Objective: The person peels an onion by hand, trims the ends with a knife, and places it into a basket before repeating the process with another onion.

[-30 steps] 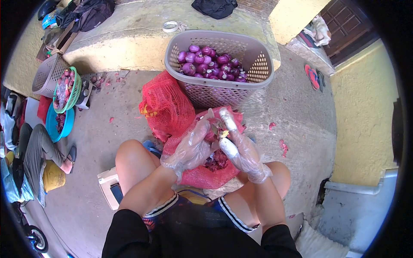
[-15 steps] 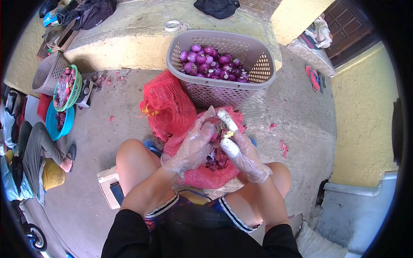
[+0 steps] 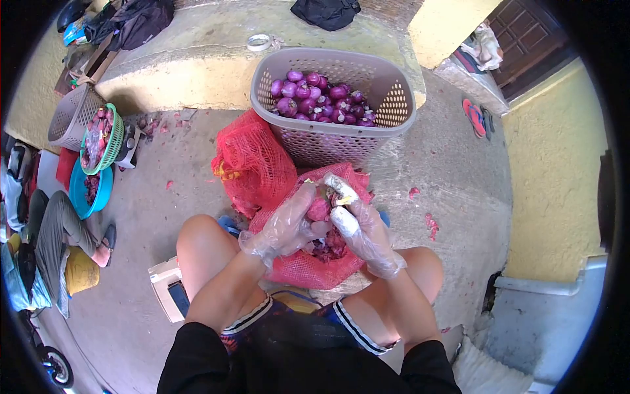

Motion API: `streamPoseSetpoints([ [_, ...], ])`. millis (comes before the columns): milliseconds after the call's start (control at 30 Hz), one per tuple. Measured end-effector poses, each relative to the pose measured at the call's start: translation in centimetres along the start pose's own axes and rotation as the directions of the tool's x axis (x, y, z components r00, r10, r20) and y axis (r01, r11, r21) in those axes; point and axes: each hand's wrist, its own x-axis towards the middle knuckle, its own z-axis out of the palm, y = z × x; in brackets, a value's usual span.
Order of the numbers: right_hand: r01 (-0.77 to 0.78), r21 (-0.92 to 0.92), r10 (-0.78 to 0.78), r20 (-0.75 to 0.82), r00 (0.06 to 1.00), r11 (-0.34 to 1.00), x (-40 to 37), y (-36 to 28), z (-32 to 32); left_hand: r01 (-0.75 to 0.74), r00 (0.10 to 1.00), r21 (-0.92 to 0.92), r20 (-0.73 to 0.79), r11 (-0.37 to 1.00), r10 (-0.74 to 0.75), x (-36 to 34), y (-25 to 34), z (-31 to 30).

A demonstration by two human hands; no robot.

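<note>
In a clear plastic glove, my left hand [image 3: 289, 223] holds a reddish-purple onion [image 3: 319, 209] between its fingers. My right hand [image 3: 359, 226], also gloved and with white wrapping on two fingers, is closed at the onion's right side around something small and yellowish, perhaps a knife handle, mostly hidden. Both hands are over an open red mesh sack [image 3: 308, 272] with onions and loose skins inside. Behind the sack stands a grey-brown plastic basket [image 3: 328, 134] holding several shiny purple onions [image 3: 315, 98].
A second red mesh sack [image 3: 252, 161] stands left of the basket. At the left are a green basket [image 3: 115, 138], a blue basin [image 3: 102, 197] and another person's leg [image 3: 65, 220]. A box with a phone [image 3: 178, 295] lies by my left knee; slippers [image 3: 474, 118] are at right.
The onion has turned and shows more of its red side. My left hand has shifted slightly left and lower, its fingers now bent around the onion. My right hand has moved slightly left.
</note>
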Motion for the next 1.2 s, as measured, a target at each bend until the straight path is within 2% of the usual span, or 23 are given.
streamPoseSetpoints([
  [33, 0.014, -0.003, -0.014, 0.001, 1.0, 1.0, 0.0, 0.0, 0.0, 0.044, 0.999, 0.001, 0.014, 0.999, -0.044, -0.2, 0.3, -0.4],
  [100, -0.063, 0.1, 0.062, 0.018, 0.998, 0.993, -0.1, 0.9, -0.4, 0.175, 0.954, -0.14, 0.267, 0.975, -0.133, 0.5, 0.6, -2.2],
  [133, -0.098, 0.237, 0.099, 0.01, 0.995, 0.966, -0.1, 0.7, -0.3, 0.288, 0.859, -0.256, 0.494, 0.923, -0.132, 1.5, 0.7, -3.3],
  [200, -0.157, 0.499, 0.175, 0.009, 0.984, 0.852, 0.0, 0.1, 0.0, 0.322, 0.86, -0.293, 0.488, 0.9, -0.148, 1.8, 0.2, -4.1],
  [233, -0.151, 0.602, 0.099, 0.119, 0.988, 0.784, 0.2, 1.0, -0.6, 0.235, 0.951, -0.222, 0.254, 0.946, -0.176, 0.9, 0.5, -2.3],
  [300, -0.179, 0.77, -0.096, 0.298, 0.95, 0.613, 0.7, 3.6, -2.3, 0.174, 0.984, -0.09, 0.051, 0.981, -0.17, -0.4, 1.5, -0.2],
  [367, -0.021, 0.481, -0.05, 0.135, 0.99, 0.877, 0.0, 1.6, -1.4, 0.17, 0.982, -0.049, 0.092, 0.984, -0.165, -1.2, 2.2, 0.5],
  [400, 0.033, 0.295, -0.05, 0.052, 0.997, 0.955, -0.3, 0.7, -0.8, 0.161, 0.984, -0.042, 0.088, 0.986, -0.157, -1.4, 2.4, 0.8],
  [433, 0.012, 0.354, -0.012, -0.002, 1.0, 0.935, -0.4, 0.3, -0.5, 0.143, 0.989, -0.063, 0.039, 0.988, -0.14, -1.3, 2.5, 1.1],
  [467, -0.082, 0.387, 0.075, 0.034, 0.997, 0.918, -0.6, -0.1, -0.9, 0.123, 0.992, -0.081, -0.01, 0.989, -0.124, -1.0, 2.5, 1.2],
  [500, -0.174, 0.417, 0.159, 0.07, 0.985, 0.892, -1.0, -0.7, -1.8, 0.109, 0.994, -0.015, 0.009, 0.994, -0.109, -0.9, 2.8, 1.0],
  [567, -0.134, 0.164, 0.12, 0.095, 0.988, 0.977, -1.0, -0.9, -2.8, 0.058, 0.998, 0.09, 0.027, 0.994, -0.061, -0.9, 3.2, 0.6],
  [600, 0.017, -0.132, -0.001, 0.119, 0.993, 0.991, -0.6, -0.8, -3.1, 0.022, 0.999, 0.127, 0.026, 0.992, -0.025, -0.9, 3.3, 0.5],
  [633, 0.174, -0.412, -0.109, 0.177, 0.978, 0.895, -0.2, -0.7, -3.4, -0.038, 0.999, 0.134, 0.004, 0.99, 0.038, -0.9, 3.2, 0.5],
  [700, 0.146, -0.67, -0.057, 0.153, 0.987, 0.728, -0.3, -1.2, -4.4, -0.132, 0.991, 0.18, 0.006, 0.975, 0.133, -0.7, 3.3, -0.3],
  [733, 0.128, -0.776, -0.034, 0.137, 0.99, 0.618, -0.3, -1.6, -4.6, -0.252, 0.964, 0.339, 0.003, 0.906, 0.267, -0.5, 2.9, -0.6],
  [800, -0.051, -0.936, 0.258, 0.043, 0.965, 0.347, -0.3, -2.8, -4.2, -0.433, 0.86, 0.621, 0.066, 0.654, 0.507, -0.1, 2.6, -0.9],
  [833, -0.118, -0.976, 0.384, -0.04, 0.923, 0.183, -0.4, -3.1, -4.0, -0.43, 0.848, 0.667, 0.067, 0.609, 0.525, 0.0, 2.4, -0.6],
  [900, -0.104, -0.981, 0.427, -0.024, 0.904, 0.165, -0.6, -2.1, -3.9, -0.416, 0.824, 0.75, 0.071, 0.515, 0.562, 0.2, 1.4, 0.2],
  [1000, -0.075, -0.984, 0.462, 0.007, 0.887, 0.159, -0.7, -1.6, -2.8, -0.337, 0.814, 0.911, 0.154, 0.239, 0.56, 0.9, -0.1, 1.1],
  [1033, -0.074, -0.985, 0.475, 0.009, 0.88, 0.156, -0.7, -1.7, -2.4, -0.236, 0.841, 0.956, 0.11, 0.176, 0.529, 0.6, -0.1, 2.0],
  [1167, -0.035, -0.987, 0.474, 0.043, 0.88, 0.155, -1.0, -1.6, -2.5, -0.162, 0.88, 0.98, 0.091, 0.114, 0.467, 1.2, -0.9, 1.2],
  [1200, -0.051, -0.987, 0.497, 0.031, 0.867, 0.152, -1.0, -1.6, -2.6, -0.105, 0.899, 0.989, 0.048, 0.106, 0.436, 1.1, -0.6, 1.1],
])
